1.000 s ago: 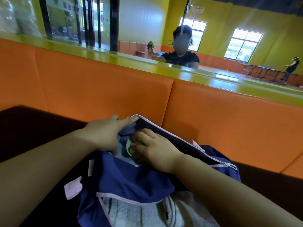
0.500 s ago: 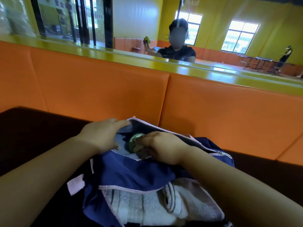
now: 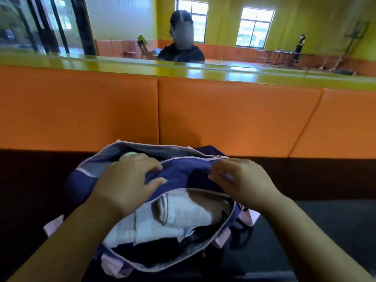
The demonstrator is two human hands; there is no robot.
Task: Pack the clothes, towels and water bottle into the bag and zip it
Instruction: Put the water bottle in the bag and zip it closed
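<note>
**Soft blue bag, open on the dark worktop, both hands on its middle panel**

The bag (image 3: pixel 183 176) sags like thin cloth and should crumple under a pull, so hold the fabric taut beside the zip slider (image 3: pixel 218 157). The left hand (image 3: pixel 130 180) clasps the blue panel, next to the water bottle (image 3: pixel 129 154), whose green cap pokes from the far pocket. The right hand (image 3: pixel 242 180) is curled at the panel's other end; I cannot tell whether it pinches anything. A plush white towel (image 3: pixel 175 216) and dark clothes (image 3: pixel 162 247) fill the near compartment, bulky but squashable.
</note>
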